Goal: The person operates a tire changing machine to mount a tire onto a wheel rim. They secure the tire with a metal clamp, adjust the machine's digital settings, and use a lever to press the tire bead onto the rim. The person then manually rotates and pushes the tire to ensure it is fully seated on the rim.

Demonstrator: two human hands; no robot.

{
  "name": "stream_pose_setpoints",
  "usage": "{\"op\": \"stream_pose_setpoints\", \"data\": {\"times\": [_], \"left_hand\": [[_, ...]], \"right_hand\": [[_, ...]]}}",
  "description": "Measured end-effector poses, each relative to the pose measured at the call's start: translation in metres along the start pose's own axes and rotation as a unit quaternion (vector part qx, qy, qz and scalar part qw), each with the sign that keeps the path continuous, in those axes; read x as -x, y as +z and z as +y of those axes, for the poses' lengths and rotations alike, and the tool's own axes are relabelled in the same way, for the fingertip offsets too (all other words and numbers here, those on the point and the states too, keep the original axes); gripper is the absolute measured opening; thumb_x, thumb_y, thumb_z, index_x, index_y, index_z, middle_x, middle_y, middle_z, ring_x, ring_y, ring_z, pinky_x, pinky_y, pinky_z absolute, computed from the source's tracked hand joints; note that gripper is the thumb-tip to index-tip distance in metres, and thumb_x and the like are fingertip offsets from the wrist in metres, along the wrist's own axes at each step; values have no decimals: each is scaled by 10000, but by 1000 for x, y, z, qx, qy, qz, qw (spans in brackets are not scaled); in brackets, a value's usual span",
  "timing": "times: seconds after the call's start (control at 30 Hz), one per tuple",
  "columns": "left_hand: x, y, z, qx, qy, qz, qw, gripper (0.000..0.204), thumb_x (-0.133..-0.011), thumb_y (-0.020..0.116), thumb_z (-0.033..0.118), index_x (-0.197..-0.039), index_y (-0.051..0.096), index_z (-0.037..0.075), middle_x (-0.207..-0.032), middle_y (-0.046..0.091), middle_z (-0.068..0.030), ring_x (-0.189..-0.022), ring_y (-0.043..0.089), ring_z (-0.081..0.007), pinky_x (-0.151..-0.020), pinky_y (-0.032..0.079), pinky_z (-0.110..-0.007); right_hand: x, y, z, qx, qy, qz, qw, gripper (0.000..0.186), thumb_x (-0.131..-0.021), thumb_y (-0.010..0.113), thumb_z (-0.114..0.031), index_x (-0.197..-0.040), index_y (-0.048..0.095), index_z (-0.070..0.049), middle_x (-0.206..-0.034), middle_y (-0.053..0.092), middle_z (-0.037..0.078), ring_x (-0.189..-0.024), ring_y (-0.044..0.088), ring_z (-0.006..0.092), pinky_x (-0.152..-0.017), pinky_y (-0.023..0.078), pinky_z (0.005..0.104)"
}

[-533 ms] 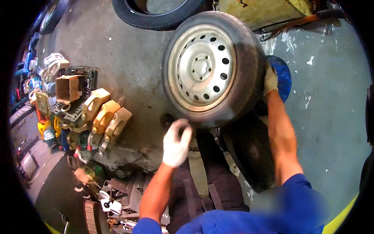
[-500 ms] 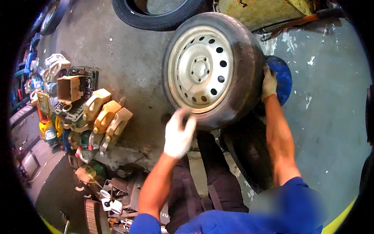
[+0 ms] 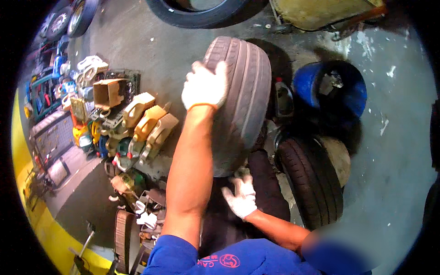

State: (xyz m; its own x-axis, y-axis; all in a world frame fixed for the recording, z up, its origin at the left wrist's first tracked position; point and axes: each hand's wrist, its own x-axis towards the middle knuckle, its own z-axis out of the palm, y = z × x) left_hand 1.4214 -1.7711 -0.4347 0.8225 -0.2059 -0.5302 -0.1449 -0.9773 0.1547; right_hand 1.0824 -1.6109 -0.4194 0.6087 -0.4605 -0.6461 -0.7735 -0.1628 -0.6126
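Note:
The large wheel [image 3: 243, 105] stands on edge with its grooved tread facing me and its rim hidden. My white-gloved left hand [image 3: 204, 85] grips its upper left part, fingers bent over the tyre. My gloved right hand [image 3: 240, 197] is just below the wheel's lower edge, over my dark trousers, with fingers spread. A second tyre [image 3: 309, 181] leans to the right of my legs, near a dark bottle [image 3: 284, 103].
A blue drum [image 3: 307, 87] stands at the right. Jugs [image 3: 153, 130] and a cardboard box [image 3: 107, 91] crowd the left. A flat-lying tyre [image 3: 197, 18] and a yellowish metal piece [image 3: 321, 13] are at the back, with wheels [image 3: 80, 20] at the far top left.
The wheel has turned from rim-facing to tread-facing. My left hand has moved up onto it. My right hand has left its right side and moved down, exposing the blue drum.

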Motion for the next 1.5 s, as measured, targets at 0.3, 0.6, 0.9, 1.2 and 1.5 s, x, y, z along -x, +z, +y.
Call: {"op": "stream_pose_setpoints", "data": {"times": [0.3,0.6,0.9,1.2,1.5], "left_hand": [[83,10,-239,6,-69,173,983,687,-1033,519,642,-1292,711,36,-1301,705,-202,-1224,655,-374,-1102,461,-491],[236,82,-430,204,6,362,910,409,-937,700,368,-1176,718,37,-1171,733,-177,-1124,675,-390,-1030,506,-519],[384,295,-400,868,-439,207,104,517,-1040,581,430,-1405,601,66,-1401,627,-155,-1322,563,-379,-1141,423,-494],[415,294,-432,930,-74,246,-263,764,-1067,468,619,-1654,432,131,-1696,451,-85,-1533,428,-335,-1298,306,-504],[456,187,-489,896,-265,296,-197,770,-1106,435,637,-1602,488,50,-1617,540,-97,-1443,525,-321,-1220,425,-469]], "right_hand": [[-275,-88,-44,-58,-279,234,930,326,-973,702,-86,-1290,665,-18,-1281,691,192,-1191,676,372,-1069,528,449],[-326,53,-129,301,-383,-245,838,464,-1078,579,-363,-1276,737,26,-1306,726,255,-1203,702,361,-1078,496,402],[-177,107,-135,525,-460,-221,682,378,-1034,641,-363,-1253,779,-89,-1243,734,235,-1221,638,457,-1082,497,504],[-31,301,-160,616,-96,-430,653,543,-1157,428,-436,-1361,723,-28,-1216,763,60,-1057,675,179,-975,503,356],[-5,294,-198,159,223,-545,792,571,-1135,487,-472,-1505,598,-51,-1458,674,113,-1308,641,274,-1148,519,466]]}}
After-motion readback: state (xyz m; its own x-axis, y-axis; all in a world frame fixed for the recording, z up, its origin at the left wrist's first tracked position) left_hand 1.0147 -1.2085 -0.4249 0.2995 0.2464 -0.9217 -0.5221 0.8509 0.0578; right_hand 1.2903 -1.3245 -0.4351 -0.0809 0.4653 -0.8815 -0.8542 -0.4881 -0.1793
